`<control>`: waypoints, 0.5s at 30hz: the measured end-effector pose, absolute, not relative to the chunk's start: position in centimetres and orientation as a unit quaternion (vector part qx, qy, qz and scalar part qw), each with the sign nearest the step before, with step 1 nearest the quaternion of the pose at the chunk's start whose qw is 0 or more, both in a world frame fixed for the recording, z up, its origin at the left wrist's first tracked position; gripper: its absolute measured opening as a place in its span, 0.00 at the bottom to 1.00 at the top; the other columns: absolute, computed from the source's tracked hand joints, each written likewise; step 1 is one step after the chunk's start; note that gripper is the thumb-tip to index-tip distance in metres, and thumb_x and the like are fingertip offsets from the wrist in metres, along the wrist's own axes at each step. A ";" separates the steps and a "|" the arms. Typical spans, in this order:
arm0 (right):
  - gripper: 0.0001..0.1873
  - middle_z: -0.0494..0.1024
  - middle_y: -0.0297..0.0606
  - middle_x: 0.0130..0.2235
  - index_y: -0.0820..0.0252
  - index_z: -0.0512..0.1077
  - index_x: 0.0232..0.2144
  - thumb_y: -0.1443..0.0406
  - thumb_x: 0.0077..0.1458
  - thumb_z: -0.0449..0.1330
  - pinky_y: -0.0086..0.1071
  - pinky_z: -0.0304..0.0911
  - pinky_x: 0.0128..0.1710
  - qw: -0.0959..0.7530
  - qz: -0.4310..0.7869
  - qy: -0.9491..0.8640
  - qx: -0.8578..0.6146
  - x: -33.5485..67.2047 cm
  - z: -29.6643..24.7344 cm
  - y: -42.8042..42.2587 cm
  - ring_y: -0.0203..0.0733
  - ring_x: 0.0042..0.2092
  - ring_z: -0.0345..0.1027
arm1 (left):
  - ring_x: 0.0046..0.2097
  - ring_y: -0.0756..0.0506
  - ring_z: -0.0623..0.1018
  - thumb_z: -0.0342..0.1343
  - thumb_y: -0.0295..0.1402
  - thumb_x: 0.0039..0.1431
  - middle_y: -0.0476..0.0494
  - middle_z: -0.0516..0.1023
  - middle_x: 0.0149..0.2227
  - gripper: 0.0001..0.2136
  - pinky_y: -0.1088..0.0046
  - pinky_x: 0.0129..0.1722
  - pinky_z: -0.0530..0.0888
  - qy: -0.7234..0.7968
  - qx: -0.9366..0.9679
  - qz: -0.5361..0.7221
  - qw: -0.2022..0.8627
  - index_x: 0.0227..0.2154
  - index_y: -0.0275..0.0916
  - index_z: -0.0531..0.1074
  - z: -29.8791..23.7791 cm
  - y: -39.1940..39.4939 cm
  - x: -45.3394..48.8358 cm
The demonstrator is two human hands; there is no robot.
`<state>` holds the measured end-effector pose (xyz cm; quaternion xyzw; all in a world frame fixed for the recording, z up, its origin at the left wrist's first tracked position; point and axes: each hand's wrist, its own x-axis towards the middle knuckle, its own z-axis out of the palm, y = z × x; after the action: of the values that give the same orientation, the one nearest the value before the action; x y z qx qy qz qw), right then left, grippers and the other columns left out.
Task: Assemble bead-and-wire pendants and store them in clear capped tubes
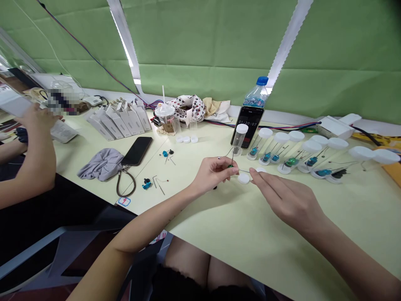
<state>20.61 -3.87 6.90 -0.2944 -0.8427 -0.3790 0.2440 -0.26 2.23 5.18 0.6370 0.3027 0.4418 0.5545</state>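
Note:
My left hand (216, 170) is closed in a pinch around a small green part (230, 166), with a thin metal rod rising from it. My right hand (283, 196) pinches a thin metal rod (244, 170) that points left to the green part; whether its tip touches cannot be made out. Just beyond the fingers stands a clear tube (240, 140) with a white cap on top. A loose white cap (243, 178) lies between my hands, and another is partly hidden behind the right fingers. A small dark piece below my left hand is mostly covered.
Several capped tubes (266, 146) with blue or green parts stand at right. A phone (250, 121) showing a timer leans on a bottle (257, 94). Small blue parts (146, 184) and bent rods lie left, near another phone (137, 151). A co-worker's arm (36, 154) is far left.

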 end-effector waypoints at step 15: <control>0.11 0.81 0.43 0.37 0.68 0.72 0.41 0.78 0.57 0.56 0.30 0.63 0.32 0.261 -0.325 -0.857 -0.304 20.4 7.6 -3.9 0.39 0.34 0.73 | 0.24 0.55 0.69 0.62 0.42 0.52 0.45 0.75 0.28 0.14 0.79 0.22 0.67 0.312 0.660 0.415 0.544 0.28 0.33 0.75 4.9 2.5 -0.4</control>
<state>20.42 -3.92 7.60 -0.3044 -0.8566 -0.3249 0.2609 -0.39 2.45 4.92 0.6596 0.3117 0.4149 0.5438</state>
